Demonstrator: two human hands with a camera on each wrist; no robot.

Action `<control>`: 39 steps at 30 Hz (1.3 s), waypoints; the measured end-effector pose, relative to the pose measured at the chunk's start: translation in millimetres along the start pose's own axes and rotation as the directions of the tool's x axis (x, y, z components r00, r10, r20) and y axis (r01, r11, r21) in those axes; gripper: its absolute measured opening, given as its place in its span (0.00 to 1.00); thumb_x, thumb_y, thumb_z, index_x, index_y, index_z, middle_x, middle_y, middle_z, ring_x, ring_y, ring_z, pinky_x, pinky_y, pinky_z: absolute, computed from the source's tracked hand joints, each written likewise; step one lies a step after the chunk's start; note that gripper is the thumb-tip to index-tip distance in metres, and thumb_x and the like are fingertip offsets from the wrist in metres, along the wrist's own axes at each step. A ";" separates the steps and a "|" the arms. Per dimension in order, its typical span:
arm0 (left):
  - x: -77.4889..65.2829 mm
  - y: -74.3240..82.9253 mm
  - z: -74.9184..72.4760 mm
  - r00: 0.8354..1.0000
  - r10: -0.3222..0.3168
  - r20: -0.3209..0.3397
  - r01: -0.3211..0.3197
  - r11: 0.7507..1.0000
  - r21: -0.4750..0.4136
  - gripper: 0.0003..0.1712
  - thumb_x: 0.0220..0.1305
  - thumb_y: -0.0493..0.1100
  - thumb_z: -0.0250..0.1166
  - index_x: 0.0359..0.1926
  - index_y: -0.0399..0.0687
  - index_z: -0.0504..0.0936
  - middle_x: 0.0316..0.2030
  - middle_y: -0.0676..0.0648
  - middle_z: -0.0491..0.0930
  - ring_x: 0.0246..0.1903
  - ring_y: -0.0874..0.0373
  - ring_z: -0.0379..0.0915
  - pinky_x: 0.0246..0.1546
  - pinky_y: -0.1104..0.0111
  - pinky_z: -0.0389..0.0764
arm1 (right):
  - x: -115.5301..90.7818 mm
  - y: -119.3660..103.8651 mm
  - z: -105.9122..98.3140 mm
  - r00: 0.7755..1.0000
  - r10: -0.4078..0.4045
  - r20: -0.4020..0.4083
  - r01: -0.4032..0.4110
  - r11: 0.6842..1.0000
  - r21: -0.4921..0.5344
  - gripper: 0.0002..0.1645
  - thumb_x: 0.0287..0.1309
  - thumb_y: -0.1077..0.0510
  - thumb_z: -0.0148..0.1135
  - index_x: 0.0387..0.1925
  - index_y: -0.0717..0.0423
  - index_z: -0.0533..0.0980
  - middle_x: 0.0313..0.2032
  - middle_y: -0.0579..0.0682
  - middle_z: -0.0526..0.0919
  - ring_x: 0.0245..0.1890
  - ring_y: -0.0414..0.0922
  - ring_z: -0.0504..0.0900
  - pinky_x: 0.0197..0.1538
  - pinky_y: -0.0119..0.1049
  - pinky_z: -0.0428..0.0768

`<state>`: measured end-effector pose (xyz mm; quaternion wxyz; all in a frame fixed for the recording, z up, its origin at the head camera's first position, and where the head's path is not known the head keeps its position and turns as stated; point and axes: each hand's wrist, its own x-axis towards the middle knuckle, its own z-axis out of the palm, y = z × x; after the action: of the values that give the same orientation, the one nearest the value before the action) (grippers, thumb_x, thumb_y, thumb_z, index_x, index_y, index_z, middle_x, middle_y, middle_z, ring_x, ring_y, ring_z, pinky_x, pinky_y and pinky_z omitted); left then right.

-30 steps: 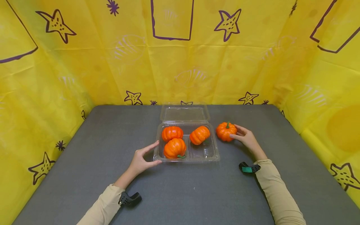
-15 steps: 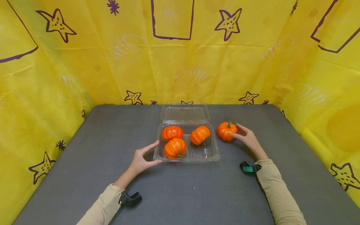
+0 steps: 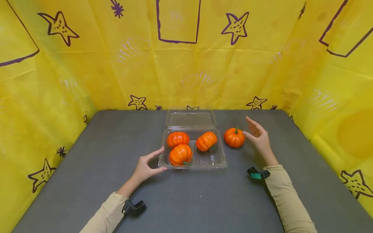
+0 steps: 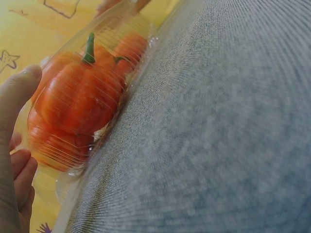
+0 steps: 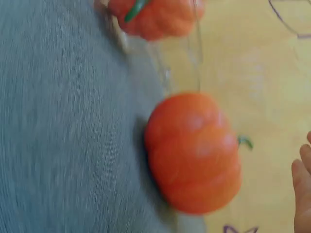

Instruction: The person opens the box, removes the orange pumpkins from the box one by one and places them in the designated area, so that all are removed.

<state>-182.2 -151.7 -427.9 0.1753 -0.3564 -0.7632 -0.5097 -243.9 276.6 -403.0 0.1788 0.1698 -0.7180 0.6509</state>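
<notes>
A clear plastic clamshell container (image 3: 212, 161) lies on the table with its lid folded back. Two small orange pumpkins, a rear one (image 3: 178, 139) and a front one (image 3: 180, 154), fill its left compartment; another pumpkin (image 3: 206, 141) lies tilted in the right compartment. My left hand (image 3: 144, 167) holds the container's front left corner, thumb at the front and index finger on the left side. A further pumpkin (image 3: 234, 138) stands upright on the table, right of the container. Just beside it my right hand (image 3: 260, 140) is spread and holds nothing, its thumb near the pumpkin.
The grey table (image 3: 186, 204) carries the container and the loose pumpkin. A yellow patterned cloth (image 3: 186, 64) hangs behind it and at both sides. Black wrist mounts (image 3: 134, 207) sit on both forearms.
My right hand has let go of the loose pumpkin; its fingers have spread and lifted off to the right. The pumpkin stays standing. My left hand and the container have not moved.
</notes>
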 end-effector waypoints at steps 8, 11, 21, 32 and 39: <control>2.2 -0.7 2.9 1.000 0.008 -0.004 -0.008 1.000 -0.018 0.36 0.30 0.24 0.74 0.48 0.22 0.72 0.47 0.28 0.71 0.49 0.41 0.69 0.52 0.71 0.66 | -2.1 -27.2 27.6 0.974 -0.121 0.190 0.124 0.992 -0.006 0.34 0.45 0.81 0.57 0.57 0.77 0.59 0.59 0.68 0.61 0.60 0.54 0.60 0.60 0.42 0.59; 2.3 -0.8 3.9 1.000 0.011 -0.007 -0.011 1.000 -0.018 0.36 0.29 0.24 0.74 0.47 0.21 0.72 0.46 0.28 0.72 0.48 0.41 0.69 0.52 0.71 0.66 | -5.1 -35.9 40.9 0.957 -0.143 0.252 0.159 0.986 -0.041 0.35 0.42 0.81 0.60 0.56 0.77 0.61 0.57 0.70 0.62 0.59 0.51 0.62 0.59 0.41 0.60; 2.5 -1.3 5.5 1.000 -0.016 -0.005 0.016 1.000 -0.016 0.36 0.30 0.25 0.74 0.48 0.22 0.72 0.47 0.29 0.72 0.49 0.40 0.69 0.53 0.70 0.65 | -11.6 -35.9 65.1 0.899 -0.118 0.423 0.169 0.982 -0.087 0.35 0.42 0.76 0.63 0.55 0.79 0.61 0.58 0.70 0.61 0.60 0.53 0.60 0.58 0.43 0.61; 3.4 -1.6 5.8 1.000 -0.024 0.004 0.024 1.000 -0.012 0.36 0.30 0.25 0.74 0.47 0.21 0.72 0.47 0.29 0.72 0.49 0.41 0.69 0.53 0.71 0.64 | -11.9 -33.6 75.9 0.891 -0.094 0.444 0.152 0.984 -0.096 0.33 0.42 0.76 0.64 0.54 0.78 0.64 0.59 0.69 0.60 0.59 0.59 0.59 0.58 0.42 0.62; -0.1 -1.0 1.8 1.000 -0.006 -0.006 0.006 1.000 0.008 0.36 0.30 0.24 0.74 0.47 0.22 0.72 0.46 0.28 0.72 0.50 0.44 0.69 0.53 0.72 0.65 | -6.6 -30.8 90.0 0.893 -0.034 0.448 0.098 0.988 -0.120 0.33 0.44 0.73 0.64 0.54 0.75 0.65 0.60 0.68 0.59 0.61 0.57 0.57 0.59 0.45 0.59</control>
<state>-182.7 -150.4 -429.3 0.1775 -0.3516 -0.7659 -0.5083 -226.6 184.1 -387.3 0.0434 0.3252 -0.7774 0.5366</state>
